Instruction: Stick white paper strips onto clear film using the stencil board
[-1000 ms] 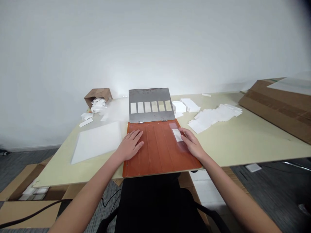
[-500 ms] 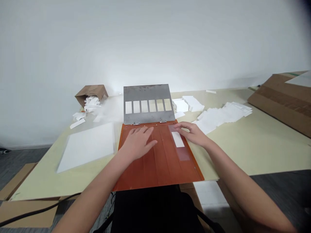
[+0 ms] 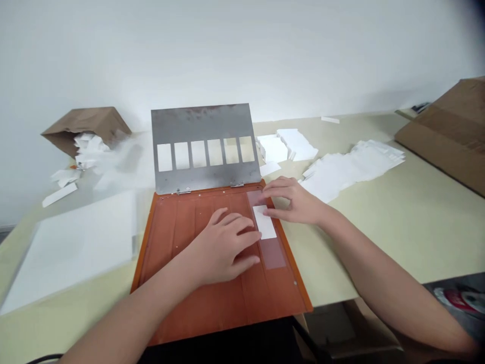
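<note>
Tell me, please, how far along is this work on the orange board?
Done: one white strip lies on the clear film on the orange board. In hand: the right hand is at the film's top end, the left hand rests beside the strip. Remaining: the loose white strips piled on the table.

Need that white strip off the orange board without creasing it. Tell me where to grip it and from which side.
Pinch the white strip by its long right edge, from the right, beside the right hand. It lies flat on clear film, so lift that edge first; the left hand crowds the other edge.
</note>
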`<control>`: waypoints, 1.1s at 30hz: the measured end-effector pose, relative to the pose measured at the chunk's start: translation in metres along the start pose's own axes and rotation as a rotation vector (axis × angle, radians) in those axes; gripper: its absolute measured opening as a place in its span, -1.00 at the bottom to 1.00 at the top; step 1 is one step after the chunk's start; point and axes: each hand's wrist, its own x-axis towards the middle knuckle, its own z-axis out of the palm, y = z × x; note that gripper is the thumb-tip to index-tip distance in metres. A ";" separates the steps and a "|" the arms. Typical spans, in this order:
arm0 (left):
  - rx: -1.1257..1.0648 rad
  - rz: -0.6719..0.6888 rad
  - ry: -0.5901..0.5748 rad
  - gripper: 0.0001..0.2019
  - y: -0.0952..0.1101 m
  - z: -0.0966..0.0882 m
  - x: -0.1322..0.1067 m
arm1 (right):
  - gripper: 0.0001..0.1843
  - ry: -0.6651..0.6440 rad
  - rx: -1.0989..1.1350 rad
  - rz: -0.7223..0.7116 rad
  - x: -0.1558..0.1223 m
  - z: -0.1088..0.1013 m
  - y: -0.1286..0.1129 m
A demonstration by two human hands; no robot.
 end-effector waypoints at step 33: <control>0.068 0.112 -0.055 -0.52 0.015 0.010 -0.008 | -0.27 -0.176 -0.216 0.045 -0.012 -0.008 -0.013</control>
